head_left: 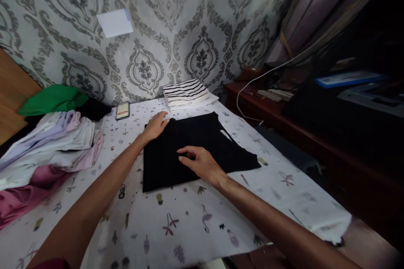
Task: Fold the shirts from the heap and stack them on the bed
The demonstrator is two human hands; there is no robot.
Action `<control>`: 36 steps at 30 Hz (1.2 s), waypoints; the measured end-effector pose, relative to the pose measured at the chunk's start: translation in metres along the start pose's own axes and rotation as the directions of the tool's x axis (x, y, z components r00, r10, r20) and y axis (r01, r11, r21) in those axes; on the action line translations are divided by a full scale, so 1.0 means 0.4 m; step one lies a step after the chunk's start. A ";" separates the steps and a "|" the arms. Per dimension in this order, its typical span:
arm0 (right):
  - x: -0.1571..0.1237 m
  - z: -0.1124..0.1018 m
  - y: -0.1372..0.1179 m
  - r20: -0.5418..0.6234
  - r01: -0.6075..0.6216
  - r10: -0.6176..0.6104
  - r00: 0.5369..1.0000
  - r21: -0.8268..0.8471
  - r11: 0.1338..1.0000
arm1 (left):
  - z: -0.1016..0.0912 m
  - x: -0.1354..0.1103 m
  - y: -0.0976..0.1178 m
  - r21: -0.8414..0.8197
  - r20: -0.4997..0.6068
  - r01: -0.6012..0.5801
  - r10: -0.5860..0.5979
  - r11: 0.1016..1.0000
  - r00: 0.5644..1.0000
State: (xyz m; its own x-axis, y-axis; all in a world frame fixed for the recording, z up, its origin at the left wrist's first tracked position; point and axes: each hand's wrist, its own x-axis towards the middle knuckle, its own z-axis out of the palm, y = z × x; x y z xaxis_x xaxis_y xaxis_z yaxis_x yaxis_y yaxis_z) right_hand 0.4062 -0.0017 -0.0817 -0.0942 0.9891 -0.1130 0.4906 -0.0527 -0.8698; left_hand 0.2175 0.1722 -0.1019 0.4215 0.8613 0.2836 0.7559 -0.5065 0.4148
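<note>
A black sleeveless top [186,166] lies spread flat on the printed white bedsheet [189,227], its neck end pointing right and a small white label [225,134] near its upper edge. My left hand [155,127] rests on the far left corner of the top, its fingers stretched out. Over the middle of the garment is my right hand [202,164], palm down, fingers loosely curved and thumb apart from the index finger. Nothing shows between those fingers; whether they touch the cloth I cannot tell.
Behind the top sits a folded pile with a black-and-white striped garment [186,91]. A phone-like object [123,110] lies near the wall. Crumpled clothes [59,138] are heaped at the left. On the right, a white cable [238,101] hangs beside a dark red table [252,101].
</note>
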 end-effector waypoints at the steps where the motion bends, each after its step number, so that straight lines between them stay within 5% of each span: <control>1: 0.008 -0.001 -0.007 -0.013 -0.007 0.006 1.000 -0.044 0.999 | -0.007 -0.031 0.003 0.005 -0.024 -0.023 0.024 1.000 0.999; 8: -0.014 0.014 -0.022 -0.088 0.102 -0.145 0.985 -0.375 0.922 | -0.010 -0.259 0.051 0.107 0.109 -0.147 0.136 0.983 0.985; 12: -0.013 0.008 0.000 -0.101 0.064 -0.132 0.986 -0.503 0.862 | -0.001 -0.308 0.093 0.148 0.224 -0.101 0.066 0.984 0.972; 16: 0.065 -0.008 -0.010 -0.132 0.118 -0.223 0.966 -0.543 0.832 | 0.005 -0.332 0.129 0.059 0.272 -0.153 0.132 0.986 0.953; 20: 0.226 -0.004 -0.056 -0.106 0.105 -0.207 0.973 -0.593 0.798 | -0.008 -0.289 0.091 -0.069 0.194 -0.176 0.186 0.982 0.963; 23: 0.348 0.012 -0.077 -0.127 0.023 -0.127 0.984 -0.610 0.792 | -0.044 -0.188 -0.002 -0.051 0.006 0.008 -0.008 0.999 1.000; 26: 0.421 0.026 -0.074 -0.146 -0.028 -0.073 0.987 -0.591 0.806 | -0.075 -0.091 -0.098 -0.016 -0.056 0.184 -0.184 0.983 0.981; 30: 0.430 0.035 -0.057 -0.178 -0.008 -0.110 0.978 -0.559 0.829 | -0.073 -0.042 -0.163 -0.026 -0.026 0.203 -0.204 0.979 0.979; 36: 0.402 0.035 -0.050 -0.199 0.037 -0.158 0.967 -0.505 0.863 | -0.050 -0.041 -0.175 -0.013 -0.014 0.238 -0.238 0.971 0.971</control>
State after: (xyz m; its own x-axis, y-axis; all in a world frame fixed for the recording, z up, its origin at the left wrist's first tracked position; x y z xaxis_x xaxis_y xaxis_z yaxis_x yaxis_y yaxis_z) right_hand 0.3692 0.1564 -0.0894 0.0035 0.9924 0.1234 0.8568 0.0607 -0.5121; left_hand 0.1476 0.1926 -0.1183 0.2227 0.9564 0.1889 0.8277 -0.2879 0.4817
